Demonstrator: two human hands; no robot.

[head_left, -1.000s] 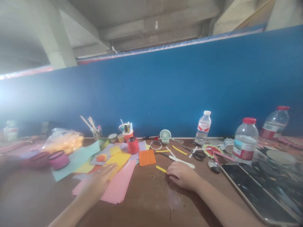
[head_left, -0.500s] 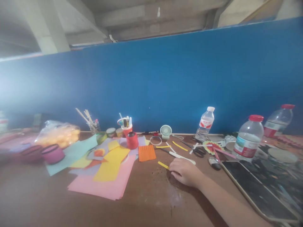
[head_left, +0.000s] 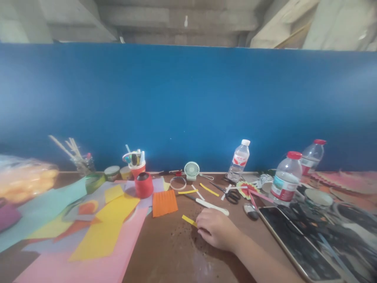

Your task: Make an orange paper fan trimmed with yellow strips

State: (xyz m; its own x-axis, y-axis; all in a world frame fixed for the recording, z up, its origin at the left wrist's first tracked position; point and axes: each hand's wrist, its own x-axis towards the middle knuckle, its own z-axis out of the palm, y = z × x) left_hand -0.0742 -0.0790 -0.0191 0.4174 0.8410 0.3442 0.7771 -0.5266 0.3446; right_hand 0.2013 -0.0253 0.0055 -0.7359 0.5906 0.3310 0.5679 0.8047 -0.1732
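Note:
My right hand (head_left: 216, 230) rests palm down on the brown table (head_left: 176, 255), fingers curled loosely, holding nothing. Its fingertips lie beside a small yellow paper strip (head_left: 189, 220). Just beyond the hand is a white-handled tool (head_left: 212, 205). A pleated orange paper (head_left: 164, 203) lies to the left of the hand. My left hand is out of view. Sheets of pink paper (head_left: 88, 263) and yellow paper (head_left: 103, 228) spread over the left of the table.
A red cup (head_left: 143, 184), a pen pot (head_left: 137, 165), a mini fan (head_left: 191, 170) and scissors (head_left: 231, 194) stand farther back. Three water bottles (head_left: 285, 179) and a tablet (head_left: 297, 247) occupy the right. A blue board (head_left: 188, 106) walls the table's far edge.
My left hand, lying on the pink paper a second ago, has left the view. The camera has shifted left and tilted; my right hand stays in place.

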